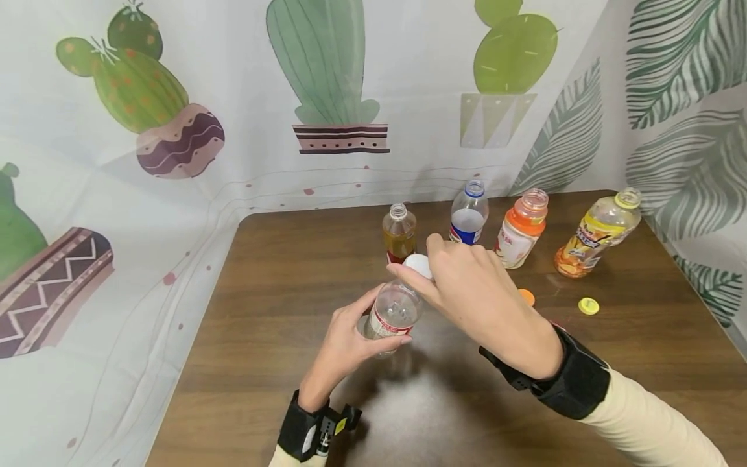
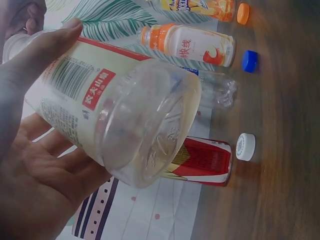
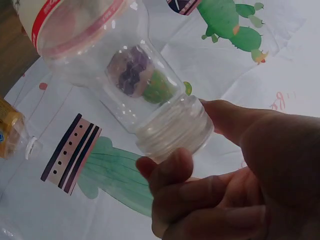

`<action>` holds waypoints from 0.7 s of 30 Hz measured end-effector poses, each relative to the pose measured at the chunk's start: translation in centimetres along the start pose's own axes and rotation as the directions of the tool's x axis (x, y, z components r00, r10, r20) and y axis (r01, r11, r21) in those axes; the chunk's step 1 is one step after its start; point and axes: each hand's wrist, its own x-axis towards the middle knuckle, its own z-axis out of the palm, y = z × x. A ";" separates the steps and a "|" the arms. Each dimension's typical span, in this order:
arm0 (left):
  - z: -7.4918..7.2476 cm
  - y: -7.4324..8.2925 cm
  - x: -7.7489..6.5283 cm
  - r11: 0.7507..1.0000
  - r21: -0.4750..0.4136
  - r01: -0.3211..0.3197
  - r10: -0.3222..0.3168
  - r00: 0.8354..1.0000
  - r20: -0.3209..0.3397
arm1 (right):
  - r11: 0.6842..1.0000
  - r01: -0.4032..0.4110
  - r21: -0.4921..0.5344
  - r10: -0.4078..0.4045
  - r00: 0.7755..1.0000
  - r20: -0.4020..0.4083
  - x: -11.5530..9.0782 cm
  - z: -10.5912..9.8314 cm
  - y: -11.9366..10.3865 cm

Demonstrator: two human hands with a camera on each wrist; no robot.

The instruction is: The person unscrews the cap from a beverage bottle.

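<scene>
A clear plastic bottle with a red-and-cream label is held tilted above the table, its base turned toward the left wrist camera. My left hand grips its body, thumb on one side and fingers on the other. At the bottle's mouth is a white cap, which my right hand pinches between thumb and fingers. From the right wrist view, the ribbed neck end sits between the thumb and curled fingers. Whether the cap is seated on the threads cannot be told.
Uncapped bottles stand along the back: an amber one, a blue-labelled one, an orange-shouldered one and a yellow-labelled one. Loose caps lie on the table: yellow, orange, blue and white.
</scene>
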 end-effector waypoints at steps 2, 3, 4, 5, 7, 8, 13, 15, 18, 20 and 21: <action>0.0 0.0 0.1 1.000 0.012 -0.004 0.004 1.000 -0.002 | 1.000 -0.015 0.019 0.014 1.000 0.018 0.0 0.1 0.0; 0.0 0.0 0.1 1.000 0.017 -0.004 0.004 1.000 -0.003 | 0.999 -0.018 0.027 0.017 0.999 0.027 0.0 0.1 0.0; 0.1 0.0 0.1 1.000 0.021 -0.006 0.006 1.000 -0.003 | 0.999 -0.019 0.037 0.018 0.999 0.037 0.0 0.0 0.0; 0.0 -0.1 0.1 1.000 0.025 -0.011 0.011 1.000 -0.004 | 0.999 -0.016 0.049 0.014 0.999 0.046 0.0 0.0 0.1; 0.0 -0.1 0.0 1.000 0.024 -0.016 0.016 1.000 -0.001 | 0.998 0.001 0.065 -0.005 0.998 0.064 0.1 -0.1 0.2; 0.0 -0.2 0.0 1.000 0.021 -0.017 0.017 1.000 0.002 | 0.997 0.006 0.077 -0.012 0.997 0.080 0.2 -0.2 0.4; -0.1 -0.2 -0.1 0.999 -0.031 -0.012 0.013 0.999 0.044 | 0.988 0.048 0.150 -0.075 0.981 0.181 0.4 -1.4 1.1; -0.2 -0.1 -0.1 0.999 -0.049 -0.003 0.006 0.998 0.058 | 0.981 0.095 0.167 -0.128 0.972 0.199 0.4 -1.9 1.3; -0.4 0.0 -0.2 0.999 -0.054 -0.002 0.006 0.997 0.071 | 0.966 0.188 0.180 -0.223 0.954 0.199 0.2 -2.6 1.5; -0.4 0.1 -0.2 0.999 -0.050 -0.003 0.007 0.997 0.078 | 0.951 0.242 0.192 -0.280 0.938 0.205 0.0 -2.9 1.7; -0.5 0.1 -0.3 0.999 -0.049 -0.008 0.012 0.997 0.082 | 0.946 0.258 0.198 -0.298 0.930 0.213 -0.1 -3.0 1.8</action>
